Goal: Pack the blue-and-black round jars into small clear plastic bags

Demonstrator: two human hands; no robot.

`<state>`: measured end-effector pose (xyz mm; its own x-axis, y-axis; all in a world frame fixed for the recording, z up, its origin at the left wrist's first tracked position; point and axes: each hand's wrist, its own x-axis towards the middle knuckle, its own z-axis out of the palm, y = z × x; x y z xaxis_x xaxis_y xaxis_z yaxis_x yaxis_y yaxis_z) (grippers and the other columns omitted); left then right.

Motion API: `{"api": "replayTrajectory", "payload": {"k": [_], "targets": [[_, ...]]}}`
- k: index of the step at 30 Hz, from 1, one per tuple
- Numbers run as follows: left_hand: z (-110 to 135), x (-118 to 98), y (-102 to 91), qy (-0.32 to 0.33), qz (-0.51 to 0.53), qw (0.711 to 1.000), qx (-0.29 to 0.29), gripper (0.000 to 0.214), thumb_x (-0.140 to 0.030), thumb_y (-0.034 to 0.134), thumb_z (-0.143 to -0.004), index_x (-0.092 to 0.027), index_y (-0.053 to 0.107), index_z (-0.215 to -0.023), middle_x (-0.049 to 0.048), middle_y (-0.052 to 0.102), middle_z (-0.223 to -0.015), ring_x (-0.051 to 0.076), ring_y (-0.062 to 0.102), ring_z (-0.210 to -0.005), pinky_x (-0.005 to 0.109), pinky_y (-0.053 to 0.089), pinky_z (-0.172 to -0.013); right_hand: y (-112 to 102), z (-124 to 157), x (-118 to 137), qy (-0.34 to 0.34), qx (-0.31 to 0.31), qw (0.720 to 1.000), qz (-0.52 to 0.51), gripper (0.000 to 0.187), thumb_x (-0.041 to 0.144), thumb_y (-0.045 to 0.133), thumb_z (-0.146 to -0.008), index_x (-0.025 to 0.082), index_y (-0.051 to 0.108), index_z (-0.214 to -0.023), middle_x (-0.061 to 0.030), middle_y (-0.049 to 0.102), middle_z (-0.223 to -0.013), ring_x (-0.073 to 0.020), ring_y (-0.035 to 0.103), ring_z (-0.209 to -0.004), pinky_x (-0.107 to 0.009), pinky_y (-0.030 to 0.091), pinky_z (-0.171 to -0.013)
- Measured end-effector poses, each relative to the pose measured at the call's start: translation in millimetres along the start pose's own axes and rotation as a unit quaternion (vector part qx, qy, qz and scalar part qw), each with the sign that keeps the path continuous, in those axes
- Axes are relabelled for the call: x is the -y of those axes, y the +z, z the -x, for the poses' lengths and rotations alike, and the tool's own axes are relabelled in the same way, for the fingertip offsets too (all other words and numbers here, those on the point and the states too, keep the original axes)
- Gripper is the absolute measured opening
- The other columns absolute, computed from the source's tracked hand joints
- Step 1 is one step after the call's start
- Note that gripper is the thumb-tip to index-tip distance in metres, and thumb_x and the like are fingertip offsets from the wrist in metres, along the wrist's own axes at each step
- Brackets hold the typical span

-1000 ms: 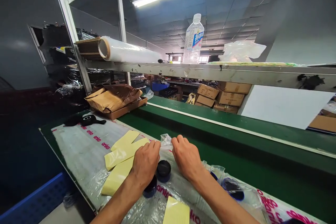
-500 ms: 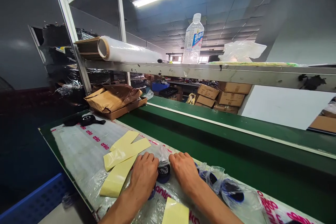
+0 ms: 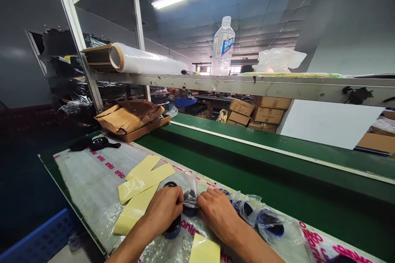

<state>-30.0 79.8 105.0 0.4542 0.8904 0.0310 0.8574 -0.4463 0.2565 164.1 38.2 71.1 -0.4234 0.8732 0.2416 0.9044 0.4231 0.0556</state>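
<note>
Head view | left hand, right hand clenched, fingers pinching clear bag around jar | bagged jars right of fingers | another jar below left fingers

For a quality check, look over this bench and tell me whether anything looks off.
A black patch clings to the metal shelf rail at right, above the green conveyor belt; it is an irregular smear on bare metal. The crumpled kraft paper on the cardboard tray also looks untidy.
</note>
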Motion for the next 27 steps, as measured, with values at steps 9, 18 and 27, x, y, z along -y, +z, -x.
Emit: {"api": "replayTrajectory", "payload": {"k": [9,18,27], "targets": [[-15.5,-26.4,7.7,0.006,-0.072,0.997,0.035,0.022,-0.008,0.054,-0.085,-0.015,0.073,-0.095,0.0111,0.076,-0.096,0.030,0.071,-0.095,0.038,0.050,-0.079,9.5,4.3,-9.2,-0.022,0.015,0.995,0.093,0.008,0.015,0.060,-0.093,0.016,0.068,-0.093,-0.0087,0.072,-0.089,-0.0272,0.064,-0.091,-0.048,0.036,-0.102],[-23.1,-29.9,14.5,0.015,-0.120,0.991,0.056,0.020,-0.006,0.052,-0.093,-0.011,0.071,-0.094,0.0105,0.075,-0.098,0.025,0.071,-0.094,0.041,0.054,-0.085,13.8,-1.6,7.1,-0.023,0.081,0.993,0.082,0.019,0.016,0.056,-0.092,0.010,0.073,-0.094,-0.0153,0.075,-0.085,-0.0313,0.063,-0.097,-0.052,0.033,-0.106],[-31.1,-20.2,8.5,0.044,-0.053,0.998,-0.005,0.018,-0.016,0.055,-0.081,-0.022,0.069,-0.092,0.0042,0.077,-0.091,0.026,0.072,-0.091,0.032,0.048,-0.073,2.9,-8.6,-4.1,0.002,0.002,0.998,0.055,0.007,0.016,0.061,-0.091,0.018,0.066,-0.086,-0.0069,0.071,-0.083,-0.0260,0.060,-0.094,-0.039,0.042,-0.082]]}}
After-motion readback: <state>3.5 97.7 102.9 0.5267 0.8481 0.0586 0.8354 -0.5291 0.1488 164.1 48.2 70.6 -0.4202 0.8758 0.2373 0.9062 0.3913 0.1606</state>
